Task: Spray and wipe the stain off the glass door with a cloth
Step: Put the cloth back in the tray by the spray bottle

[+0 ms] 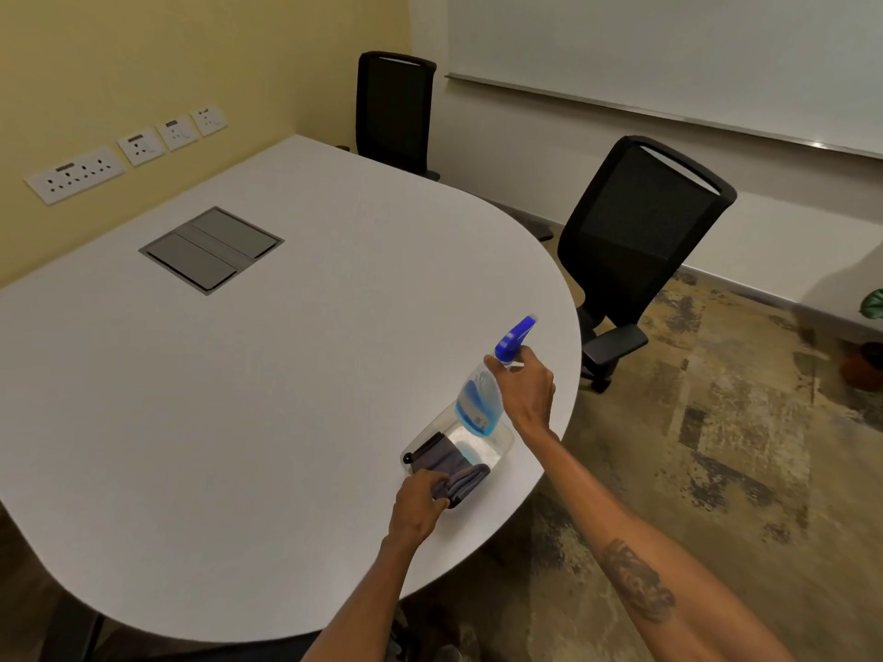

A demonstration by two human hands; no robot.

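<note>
A clear spray bottle (478, 398) with blue liquid and a blue trigger head is tilted just above a clear plastic tray (501, 444) near the white table's right edge. My right hand (525, 389) is shut around the bottle's neck. A folded grey cloth (458, 477) lies in the tray's near end, and my left hand (420, 499) grips its near corner. A small black object sits at the tray's left end. No glass door is in view.
The white table (239, 398) has a grey cable hatch (210, 248) in its middle. Two black mesh chairs (635, 241) (394, 112) stand on its far right side. Wall sockets line the yellow wall. A whiteboard hangs at right; a potted plant (872, 336) sits at the far right.
</note>
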